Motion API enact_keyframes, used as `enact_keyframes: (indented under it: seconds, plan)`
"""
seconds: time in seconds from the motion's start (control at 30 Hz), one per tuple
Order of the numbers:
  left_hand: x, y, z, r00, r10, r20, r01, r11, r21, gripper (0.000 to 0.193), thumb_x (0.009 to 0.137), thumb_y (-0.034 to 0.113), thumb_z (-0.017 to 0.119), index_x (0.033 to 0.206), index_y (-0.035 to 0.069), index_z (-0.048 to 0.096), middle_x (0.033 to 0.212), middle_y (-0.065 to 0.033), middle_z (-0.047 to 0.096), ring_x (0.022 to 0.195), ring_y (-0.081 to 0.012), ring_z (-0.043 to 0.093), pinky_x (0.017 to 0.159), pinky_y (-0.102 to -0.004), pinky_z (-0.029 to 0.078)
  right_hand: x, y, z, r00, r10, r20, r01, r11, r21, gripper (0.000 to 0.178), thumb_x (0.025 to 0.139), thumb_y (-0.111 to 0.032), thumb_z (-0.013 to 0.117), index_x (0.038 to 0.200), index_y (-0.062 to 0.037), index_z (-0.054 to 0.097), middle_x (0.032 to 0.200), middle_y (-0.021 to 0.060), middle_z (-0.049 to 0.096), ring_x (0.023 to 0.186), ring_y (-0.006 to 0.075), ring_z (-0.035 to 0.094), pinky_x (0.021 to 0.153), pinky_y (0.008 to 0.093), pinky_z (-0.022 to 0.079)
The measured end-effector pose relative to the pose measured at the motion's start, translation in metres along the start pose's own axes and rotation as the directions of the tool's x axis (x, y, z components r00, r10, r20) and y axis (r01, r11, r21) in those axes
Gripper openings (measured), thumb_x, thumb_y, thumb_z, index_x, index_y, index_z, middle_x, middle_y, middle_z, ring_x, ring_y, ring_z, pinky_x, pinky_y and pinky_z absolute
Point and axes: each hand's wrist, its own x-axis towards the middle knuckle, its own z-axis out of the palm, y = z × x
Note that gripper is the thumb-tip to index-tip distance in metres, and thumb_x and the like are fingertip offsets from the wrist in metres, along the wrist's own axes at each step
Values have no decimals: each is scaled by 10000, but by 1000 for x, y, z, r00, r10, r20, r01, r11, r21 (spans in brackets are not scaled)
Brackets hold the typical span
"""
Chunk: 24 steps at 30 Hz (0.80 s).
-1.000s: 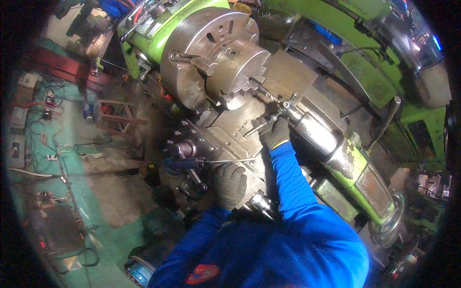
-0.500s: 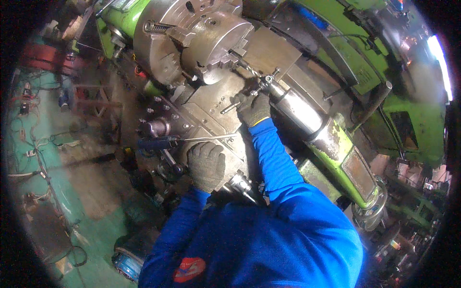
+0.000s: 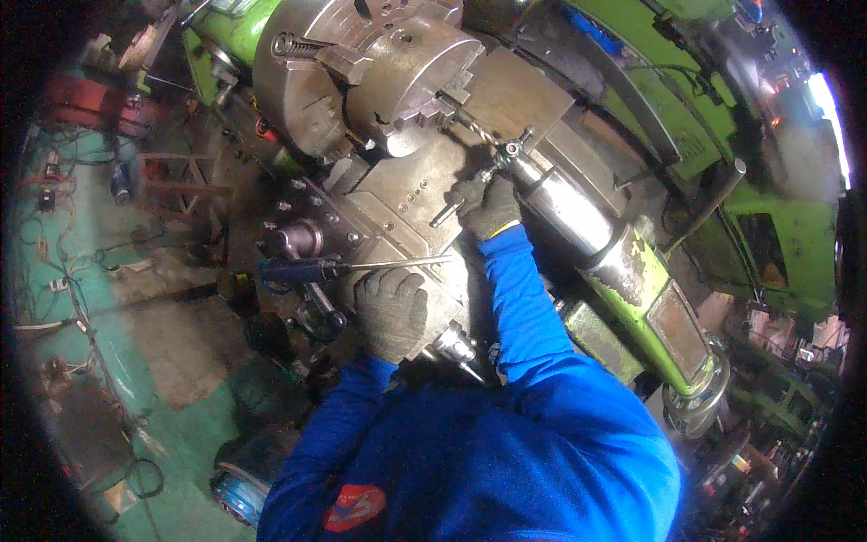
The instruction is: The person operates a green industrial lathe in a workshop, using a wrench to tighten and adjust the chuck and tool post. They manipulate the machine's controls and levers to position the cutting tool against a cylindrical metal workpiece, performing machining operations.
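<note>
My right hand (image 3: 492, 206), in a dark knit glove, is closed on a T-handled chuck key (image 3: 445, 215), whose bar sticks out to the left of the fingers. It is right beside the tailstock's drill chuck (image 3: 513, 154). A twist drill bit (image 3: 480, 131) points from there toward the lathe chuck (image 3: 415, 77). My left hand (image 3: 391, 313), gloved too, rests knuckles up at the near end of the metal slide (image 3: 397, 194). Its fingers are curled together and their tips are hidden. Just beyond it lies a blue-handled screwdriver (image 3: 302, 270), its shaft pointing right.
A green tailstock (image 3: 664, 312) with a bright steel quill (image 3: 573, 212) stands at the right. The bolted tool post (image 3: 307, 230) is left of the slide. Near my body is a small shiny chuck-like fitting (image 3: 452, 345). Cables (image 3: 86, 316) run over the green floor at left.
My right hand has shifted slightly right and nearer with the chuck key. My left hand stays in place. The whole view has moved slightly.
</note>
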Motion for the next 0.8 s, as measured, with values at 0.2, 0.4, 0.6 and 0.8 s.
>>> enact_keyframes:
  seconds: [0.2,0.4,0.6,0.8]
  plan:
    - [0,-1,0,1000,-13,25,13,1000,-18,225,864,238,678,1056,120,683,1078,-92,660,1054,-330,610,925,-520,452,-20,2,18,992,-45,-116,34,995,-92,542,1096,-564,380,1054,-57,564,820,141,591,731,323,620,746,519,583]
    - [-3,1,1,999,4,-49,-3,1000,24,241,861,248,684,1069,124,682,1085,-88,656,1056,-324,602,924,-519,449,-10,-3,13,1000,10,-28,-13,996,-83,497,1072,-533,405,831,-113,520,725,101,503,604,266,488,563,443,451]
    - [-4,-2,4,1000,-25,12,25,1000,-1,230,855,240,686,1055,127,680,1072,-85,656,1042,-326,607,910,-506,457,-8,-12,-9,957,111,268,-57,978,-200,533,1057,-610,433,859,-131,555,640,-2,449,545,188,447,521,344,380]
    - [-2,-1,1,1000,-8,-17,8,1000,8,218,854,233,683,1045,129,677,1058,-85,653,1028,-328,609,899,-497,464,-18,-7,4,996,42,85,-31,991,-130,548,1055,-637,417,1000,-127,610,725,20,534,608,208,509,558,371,426]
